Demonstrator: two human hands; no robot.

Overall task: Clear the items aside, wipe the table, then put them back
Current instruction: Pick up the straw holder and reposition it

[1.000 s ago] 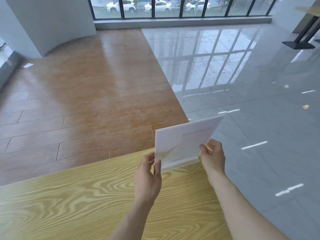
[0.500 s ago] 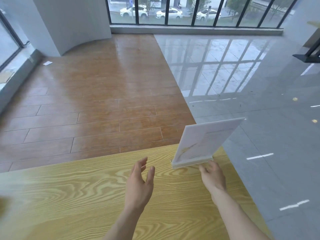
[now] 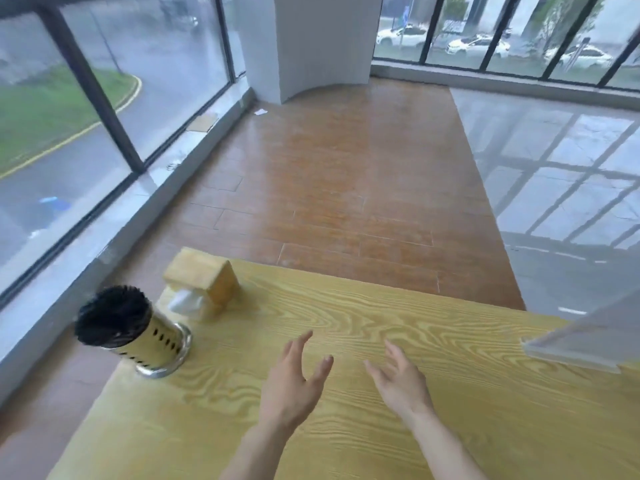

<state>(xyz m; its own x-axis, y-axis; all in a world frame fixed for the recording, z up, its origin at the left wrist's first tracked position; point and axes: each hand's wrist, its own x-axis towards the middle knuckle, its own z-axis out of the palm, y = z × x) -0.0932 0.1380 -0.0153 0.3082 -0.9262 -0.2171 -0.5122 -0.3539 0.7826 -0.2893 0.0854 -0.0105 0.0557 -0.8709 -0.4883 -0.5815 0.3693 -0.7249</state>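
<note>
The yellow wood-grain table (image 3: 346,427) fills the lower part of the view. My left hand (image 3: 292,382) and my right hand (image 3: 401,379) hover over its middle, fingers spread, holding nothing. The clear acrylic sign stand (image 3: 585,336) stands on the table's far right corner, apart from both hands and cut off by the frame edge. At the far left corner sit a wooden tissue box (image 3: 204,282) with white tissue sticking out and a metal holder of black chopsticks (image 3: 131,332).
The table's left edge runs beside a glass wall with a grey sill (image 3: 104,237). Brown wood-look floor (image 3: 329,174) lies beyond the far edge, and glossy grey tile (image 3: 571,188) to the right.
Both hands let go of the sign stand, which now stands on the table at the right. The view has swung left, bringing the tissue box and chopstick holder into sight.
</note>
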